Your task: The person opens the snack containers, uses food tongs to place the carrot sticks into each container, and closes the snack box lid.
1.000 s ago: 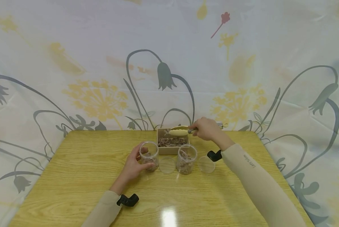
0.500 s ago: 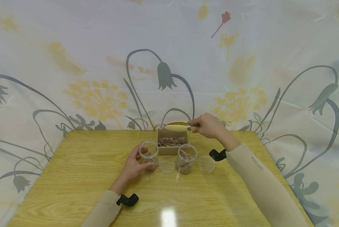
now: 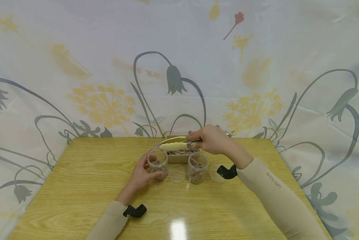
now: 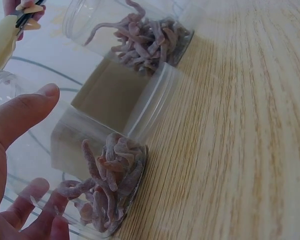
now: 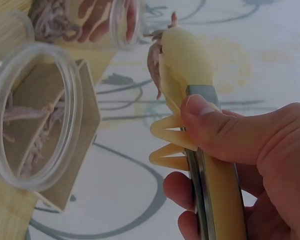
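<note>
While the right wrist view shows your right hand [image 5: 270,145] with its grip wrapped around the tongs [image 5: 202,92], the pads at their tips pinch a few mauve strips [image 5: 154,65] that poke out past the end; I'd keep that squeeze steady, since pieces dangling like these could slip free. From the left wrist view, your left hand [image 3: 141,176] has its grip curled around the left jar [image 3: 159,163], thumb on one side and fingers showing through the clear wall, with a small heap [image 4: 107,180] of strips at its bottom; bracing it upright like this looks right, and it would seem best to bring the tongs well inside the rim before easing them apart. As the head view has it, the bench [image 3: 77,180] also carries the right jar [image 3: 198,170], the box [image 3: 179,159] of strips on the far side, one lid [image 3: 176,175] between the jars and a second lid [image 3: 215,176] farther right. Against half a second ago, the tongs have come left and nearer from above the box, so their tips now appear just beyond the left jar's far rim; whether they touch it, you can't tell. Your left hand and both jars look unmoved.
</note>
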{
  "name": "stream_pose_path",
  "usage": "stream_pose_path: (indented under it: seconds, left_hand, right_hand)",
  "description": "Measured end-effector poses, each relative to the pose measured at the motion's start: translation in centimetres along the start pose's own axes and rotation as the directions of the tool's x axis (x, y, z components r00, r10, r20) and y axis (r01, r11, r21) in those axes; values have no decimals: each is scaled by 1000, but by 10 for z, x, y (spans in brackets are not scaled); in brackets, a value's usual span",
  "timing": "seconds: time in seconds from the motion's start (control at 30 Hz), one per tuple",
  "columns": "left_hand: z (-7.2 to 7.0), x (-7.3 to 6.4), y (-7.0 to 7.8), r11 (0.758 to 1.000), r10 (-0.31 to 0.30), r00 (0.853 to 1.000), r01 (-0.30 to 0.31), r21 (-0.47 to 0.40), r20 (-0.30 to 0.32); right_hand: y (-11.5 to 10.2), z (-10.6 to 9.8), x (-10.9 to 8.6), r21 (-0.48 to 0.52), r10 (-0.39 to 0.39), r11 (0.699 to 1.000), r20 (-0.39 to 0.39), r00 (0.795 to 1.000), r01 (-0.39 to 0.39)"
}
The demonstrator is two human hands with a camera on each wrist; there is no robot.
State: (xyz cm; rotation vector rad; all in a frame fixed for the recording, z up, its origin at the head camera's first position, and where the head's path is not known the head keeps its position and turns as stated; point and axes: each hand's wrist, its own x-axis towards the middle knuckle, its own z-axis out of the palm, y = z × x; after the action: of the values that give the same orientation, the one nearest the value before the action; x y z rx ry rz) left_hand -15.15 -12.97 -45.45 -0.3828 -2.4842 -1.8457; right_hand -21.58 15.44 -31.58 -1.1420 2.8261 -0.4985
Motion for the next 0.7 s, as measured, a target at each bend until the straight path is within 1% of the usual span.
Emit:
stream_pose_path:
  seconds: [0.13, 0.23, 0.33, 0.47, 0.5, 0.53, 0.57, 0.6, 0.7]
  left_hand:
    - [0, 0, 0, 1000, -13, 1000, 13, 5, 2]
    - [0, 0, 1, 999, -29, 1000, 29, 15, 6]
    - [0, 0, 1, 999, -38, 999, 38, 18, 8]
    - [1, 1, 0, 999, -38, 999, 38, 14, -2]
    - [1, 2, -2, 999, -40, 999, 40, 14, -5]
    - [2, 3, -7, 999, -32, 999, 32, 16, -9]
    - [2, 3, -7, 999, -37, 999, 37, 17, -10]
    - [2, 4, -13, 999, -35, 999, 35, 23, -11]
    - [1, 4, -11, 999, -41, 999, 42, 26, -7]
  right_hand:
    - [-9, 5, 2, -54, -60, 997, 24, 998, 61]
    - [-14, 9, 3, -101, -78, 991, 51, 996, 82]
    - [-17, 12, 3, -125, -76, 989, 69, 995, 84]
    - [-18, 14, 4, -116, -65, 991, 72, 995, 73]
    - [-18, 15, 4, -111, -64, 991, 71, 995, 71]
    - [-19, 15, 4, -108, -63, 992, 70, 996, 70]
    - [-19, 15, 4, -105, -61, 992, 71, 996, 68]
    - [-19, 15, 3, -105, -61, 992, 71, 996, 68]
    - [-20, 14, 3, -101, -58, 993, 75, 995, 65]
